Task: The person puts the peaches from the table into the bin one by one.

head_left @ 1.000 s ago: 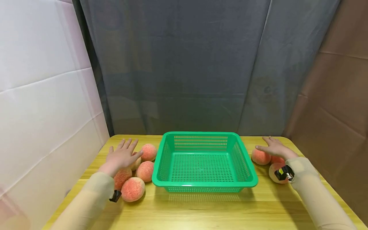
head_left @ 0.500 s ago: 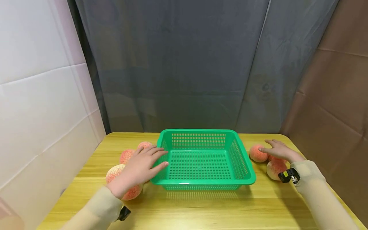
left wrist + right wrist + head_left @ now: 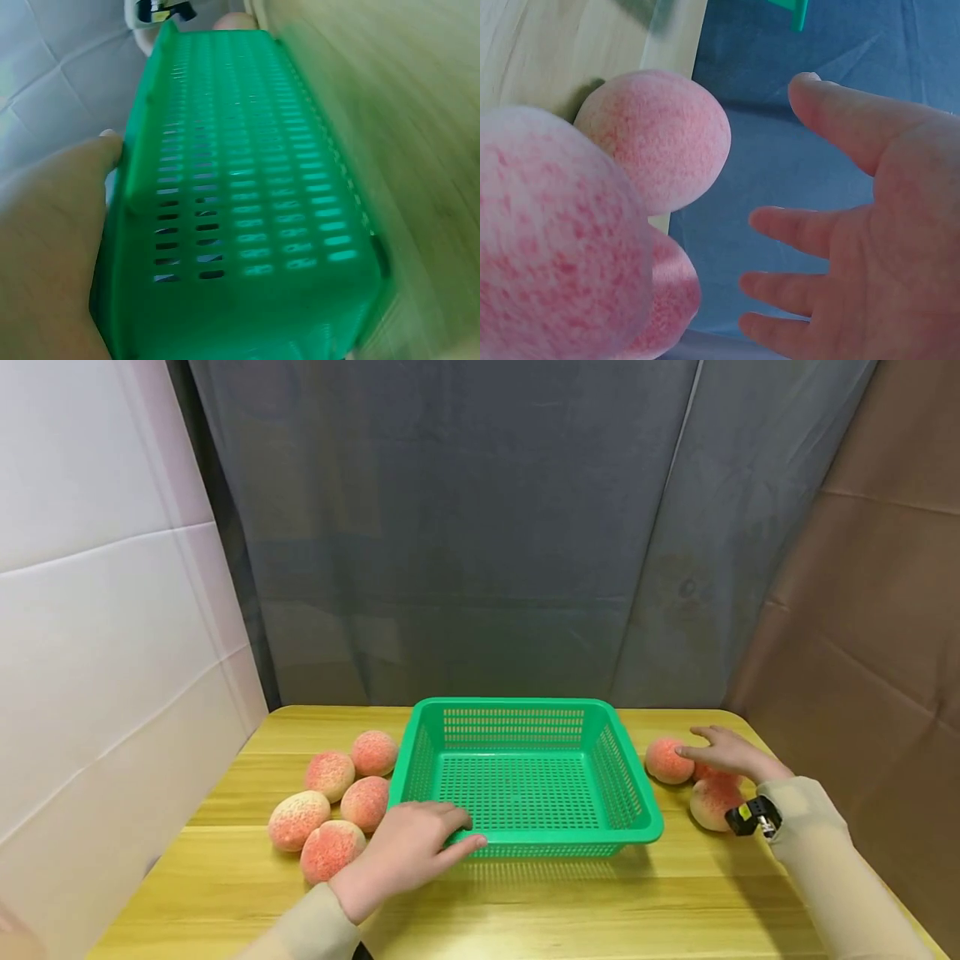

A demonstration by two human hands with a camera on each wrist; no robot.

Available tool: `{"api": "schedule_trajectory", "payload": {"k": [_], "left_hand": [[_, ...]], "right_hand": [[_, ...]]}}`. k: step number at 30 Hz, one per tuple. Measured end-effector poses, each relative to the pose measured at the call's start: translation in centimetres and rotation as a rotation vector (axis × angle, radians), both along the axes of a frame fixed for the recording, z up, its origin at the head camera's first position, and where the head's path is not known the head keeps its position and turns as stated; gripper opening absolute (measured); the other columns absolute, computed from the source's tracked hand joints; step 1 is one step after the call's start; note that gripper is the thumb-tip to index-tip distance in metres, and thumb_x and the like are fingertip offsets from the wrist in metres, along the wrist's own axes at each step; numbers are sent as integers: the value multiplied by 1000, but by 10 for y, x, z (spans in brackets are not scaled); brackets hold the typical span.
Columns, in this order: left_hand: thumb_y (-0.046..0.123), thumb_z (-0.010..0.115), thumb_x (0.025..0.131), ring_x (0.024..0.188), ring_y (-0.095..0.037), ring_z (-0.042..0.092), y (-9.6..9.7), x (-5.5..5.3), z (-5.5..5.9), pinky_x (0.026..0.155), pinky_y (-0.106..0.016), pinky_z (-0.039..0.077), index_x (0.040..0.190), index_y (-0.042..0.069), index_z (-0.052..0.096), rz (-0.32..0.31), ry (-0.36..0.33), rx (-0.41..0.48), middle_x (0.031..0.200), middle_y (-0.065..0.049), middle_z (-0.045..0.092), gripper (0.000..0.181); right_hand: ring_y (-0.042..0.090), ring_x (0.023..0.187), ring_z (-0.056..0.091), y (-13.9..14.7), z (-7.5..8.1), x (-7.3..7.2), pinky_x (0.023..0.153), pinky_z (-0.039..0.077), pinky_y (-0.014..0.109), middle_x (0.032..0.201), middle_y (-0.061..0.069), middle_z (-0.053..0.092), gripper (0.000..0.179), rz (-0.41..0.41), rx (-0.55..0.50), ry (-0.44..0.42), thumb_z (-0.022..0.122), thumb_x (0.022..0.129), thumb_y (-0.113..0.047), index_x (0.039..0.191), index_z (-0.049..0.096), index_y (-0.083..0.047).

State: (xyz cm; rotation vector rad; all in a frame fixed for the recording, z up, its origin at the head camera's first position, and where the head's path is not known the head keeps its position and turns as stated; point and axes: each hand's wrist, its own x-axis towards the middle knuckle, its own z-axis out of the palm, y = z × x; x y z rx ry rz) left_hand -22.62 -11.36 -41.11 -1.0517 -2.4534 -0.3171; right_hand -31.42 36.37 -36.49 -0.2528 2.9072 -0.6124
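Note:
A green plastic basket (image 3: pixel 645 810) with slotted walls stands mid-table with nothing in it. My left hand (image 3: pixel 416 847) grips its near left corner, fingers curled over the rim and thumb along the front side. In the left wrist view the slotted side wall of the basket (image 3: pixel 247 307) fills the middle, with the hand (image 3: pixel 52 240) at its rim. My right hand (image 3: pixel 731 753) hovers beside and over three pink peaches, including a front peach (image 3: pixel 714 806) and a left peach (image 3: pixel 667 762). Its fingers are spread and hold nothing in the right wrist view.
Several peaches lie left of the basket, among them a pale peach (image 3: pixel 298 820) and a redder peach (image 3: pixel 333 852). The wooden table (image 3: pixel 540 910) ends at a grey curtain (image 3: pixel 480 568). A white cloth wall is on the left, a brown one on the right.
My left hand has moved right and nearer from above the left peaches to the basket's near left corner and taken hold of it. My right hand has hardly moved and stays over its peaches.

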Motion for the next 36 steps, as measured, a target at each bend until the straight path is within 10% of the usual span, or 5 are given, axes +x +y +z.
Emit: {"api": "schedule_trajectory", "payload": {"k": [8,21,36], "left_hand": [[63,52,90,46,-1,28,2,2,-8,42,-22,23,60,25,37,73,40,-55,54,15,28,50],[70,37,92,41,-5,30,6,-1,-3,43,-26,27,58,25,40,128,-190,-94,48,13,27,57],[70,40,91,39,-4,26,10,1,-5,41,-25,24,53,25,35,132,-109,-86,46,15,19,59]], "right_hand": [[59,130,20,16,4,-15,103,22,66,142,44,20,83,-33,-38,-94,50,98,-46,141,23,20],[58,130,22,35,4,-29,101,24,67,142,43,21,85,-101,-37,-164,51,95,-50,140,27,19],[55,124,35,48,-11,-47,98,32,63,137,41,32,82,-35,-22,-328,66,89,-40,139,32,15]]}}
